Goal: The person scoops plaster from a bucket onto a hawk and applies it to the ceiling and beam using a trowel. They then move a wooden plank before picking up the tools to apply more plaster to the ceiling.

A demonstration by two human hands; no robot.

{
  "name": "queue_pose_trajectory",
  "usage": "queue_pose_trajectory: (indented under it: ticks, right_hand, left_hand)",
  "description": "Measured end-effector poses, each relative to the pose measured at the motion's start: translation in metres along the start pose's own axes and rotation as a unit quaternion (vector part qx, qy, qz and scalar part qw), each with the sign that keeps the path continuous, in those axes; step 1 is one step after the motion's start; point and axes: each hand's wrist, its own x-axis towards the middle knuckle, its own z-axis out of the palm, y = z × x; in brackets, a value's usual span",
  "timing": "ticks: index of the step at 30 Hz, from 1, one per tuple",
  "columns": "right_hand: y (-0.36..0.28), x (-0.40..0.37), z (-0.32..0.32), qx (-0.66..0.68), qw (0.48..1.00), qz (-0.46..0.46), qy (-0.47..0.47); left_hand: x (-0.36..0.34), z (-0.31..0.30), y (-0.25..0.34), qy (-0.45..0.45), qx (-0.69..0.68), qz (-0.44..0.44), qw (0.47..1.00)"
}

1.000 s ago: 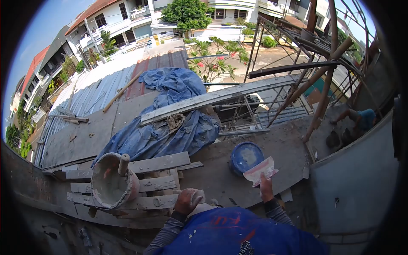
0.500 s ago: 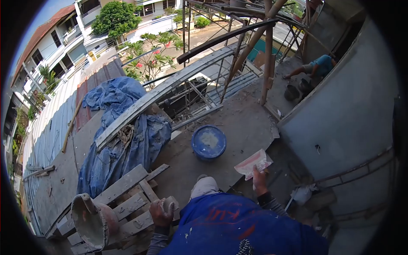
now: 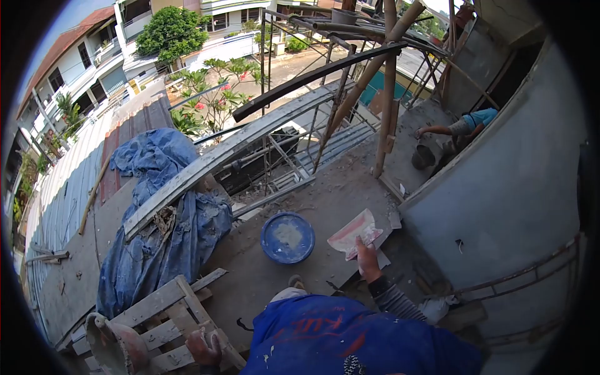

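My right hand (image 3: pixel 367 257) is closed on the near edge of a white and pink sheet-like piece (image 3: pixel 356 232), its thumb lying on top. My left hand (image 3: pixel 203 347) is low in the view, over the wooden pallet slats (image 3: pixel 164 302); its fingers are curled upward and apart, with nothing visible in them. A mortar-crusted bucket (image 3: pixel 115 345) lies tilted to the left of that hand. Between my hands and farther forward is a round blue tub (image 3: pixel 287 237) with pale powdery material on it.
A blue tarp (image 3: pixel 165 253) is heaped at left under a long pale beam (image 3: pixel 231 153). Bamboo poles (image 3: pixel 387 103) rise ahead. A grey wall (image 3: pixel 500 181) borders the right. Another person (image 3: pixel 478 119) bends beside a dark bucket (image 3: pixel 423 157).
The view has shifted. The right hand has reached forward with the sheet-like piece toward the tub's right side. My left hand has moved lower and left, nearer the crusted bucket.
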Motion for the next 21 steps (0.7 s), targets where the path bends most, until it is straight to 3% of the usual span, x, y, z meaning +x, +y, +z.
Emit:
queue_pose_trajectory:
  ticks: [7, 9, 13, 21]
  right_hand:
    - [-0.018, 0.032, 0.012, 0.038, 0.999, 0.025, -0.005]
    - [-0.010, 0.041, 0.013, 0.031, 0.999, 0.043, 0.002]
    - [-0.014, 0.062, 0.033, -0.012, 0.996, 0.069, -0.055]
    - [-0.029, 0.105, 0.078, -0.118, 0.972, 0.088, -0.181]
  left_hand:
    - [0.001, 0.003, 0.000, 0.000, 0.013, 0.006, 1.000]
    - [0.002, 0.002, 0.012, 0.047, -0.030, -0.034, 0.998]
    - [0.007, 0.018, 0.022, 0.147, -0.075, -0.180, 0.970]
    - [0.020, 0.017, 0.031, 0.178, 0.002, -0.191, 0.965]
